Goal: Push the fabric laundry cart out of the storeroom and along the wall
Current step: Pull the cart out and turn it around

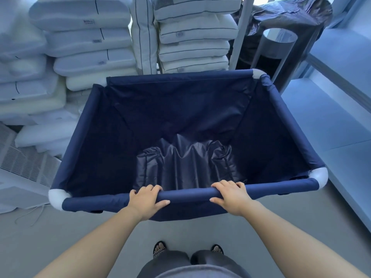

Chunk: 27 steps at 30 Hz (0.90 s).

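Note:
A navy fabric laundry cart [84, 137] with white corner joints stands right in front of me, its deep bag holding nothing but creased lining. My left hand [146, 199] grips the near top rail left of centre, fingers over the bar and thumb under it. Right of centre on the same rail, my right hand [230, 195] holds on in the same way. The cart's wheels are hidden under the bag.
Stacks of white pillows [84, 43] rise just beyond the cart's far and left sides. A white vented unit [22, 169] sits on the floor at left. A grey cylinder bin [277, 49] and black bags [291, 13] stand at far right, beside a pale wall [341, 81].

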Each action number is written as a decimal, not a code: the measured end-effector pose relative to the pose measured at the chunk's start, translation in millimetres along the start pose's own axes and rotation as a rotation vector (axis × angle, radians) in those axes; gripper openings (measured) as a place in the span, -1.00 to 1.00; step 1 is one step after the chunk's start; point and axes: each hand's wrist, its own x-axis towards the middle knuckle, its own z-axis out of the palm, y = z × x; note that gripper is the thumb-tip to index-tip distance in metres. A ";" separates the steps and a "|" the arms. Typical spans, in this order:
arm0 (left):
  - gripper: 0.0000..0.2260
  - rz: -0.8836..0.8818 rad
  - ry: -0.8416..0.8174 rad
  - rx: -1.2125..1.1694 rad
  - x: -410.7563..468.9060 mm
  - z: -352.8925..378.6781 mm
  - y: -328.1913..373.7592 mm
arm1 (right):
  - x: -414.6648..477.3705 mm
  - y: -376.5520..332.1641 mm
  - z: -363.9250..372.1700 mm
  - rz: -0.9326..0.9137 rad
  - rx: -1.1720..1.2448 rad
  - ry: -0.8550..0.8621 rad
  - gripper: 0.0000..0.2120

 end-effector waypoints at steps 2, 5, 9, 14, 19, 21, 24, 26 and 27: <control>-0.60 0.006 0.013 -0.058 0.2 3.8 16.4 | -5.7 17.5 -2.1 0.010 -0.011 -0.006 -0.56; -0.63 0.022 0.038 -0.135 1.2 9.3 43.3 | -10.3 37.1 -5.6 0.001 -0.028 -0.023 -0.58; -0.63 0.066 0.045 -0.167 4.4 15.1 79.2 | -12.9 52.5 -8.8 -0.030 -0.067 -0.043 -0.58; -0.60 0.083 0.077 -0.088 4.4 23.0 112.0 | -16.6 68.0 -6.2 -0.059 -0.094 -0.025 -0.56; -0.63 0.066 0.123 -0.037 0.8 29.8 126.1 | -19.6 78.4 -3.5 -0.060 -0.115 -0.002 -0.56; -0.63 0.060 0.126 -0.034 0.4 31.1 129.3 | -21.5 81.0 -1.7 -0.060 -0.133 0.021 -0.56; -0.64 0.059 0.129 -0.017 0.4 33.1 131.5 | -23.6 82.8 -0.6 -0.061 -0.152 0.043 -0.56; -0.63 0.059 0.137 -0.010 0.0 33.6 132.5 | -24.0 82.7 -1.2 -0.058 -0.163 0.047 -0.56; -0.63 0.058 0.138 -0.010 -0.1 33.6 132.8 | -24.2 82.5 -1.2 -0.057 -0.167 0.048 -0.56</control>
